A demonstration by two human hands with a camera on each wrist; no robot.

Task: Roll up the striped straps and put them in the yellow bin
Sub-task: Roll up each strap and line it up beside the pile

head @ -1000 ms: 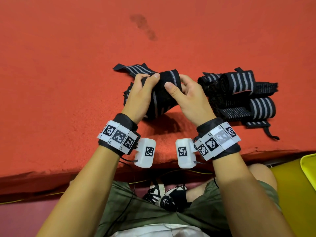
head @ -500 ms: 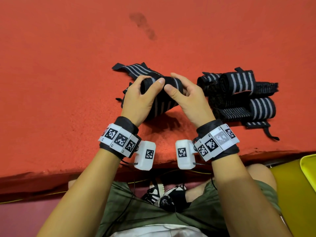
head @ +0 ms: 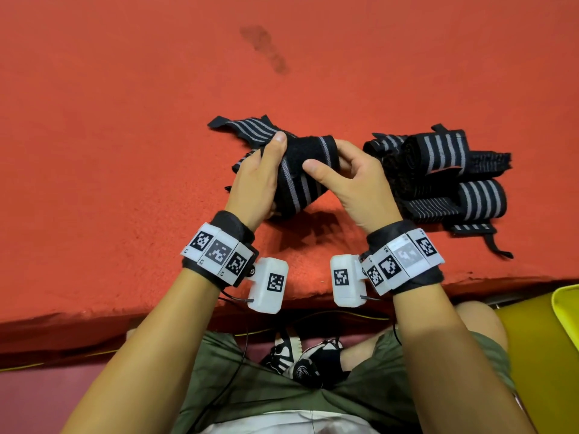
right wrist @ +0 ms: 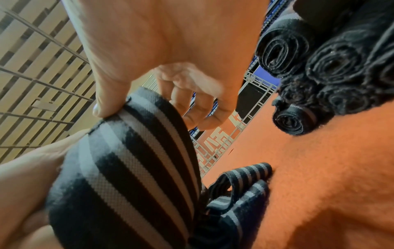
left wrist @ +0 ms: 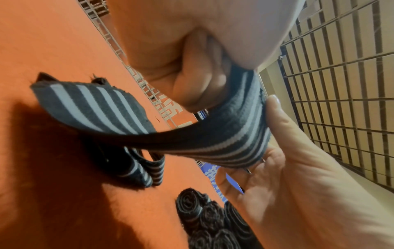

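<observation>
Rolling a striped strap above the red worktop — mid-wind.

The left hand (head: pixel 257 180) and right hand (head: pixel 360 180) both curl round one partly wound striped strap (head: pixel 308 170), held just above the red worktop (head: pixel 125 151); thumbs press the roll's top, fingers wrap beneath. The roll's long axis runs left to right between the hands, and its loose tail (head: pixel 247 130) trails away to the far left, lying on the worktop, so the winding appears to advance toward that side. Finished rolls (head: pixel 445 170) lie stacked just right of the right hand. The yellow bin (head: pixel 567 305) shows only a rim corner at lower right, nearer the right hand — its contents cannot be seen.
</observation>
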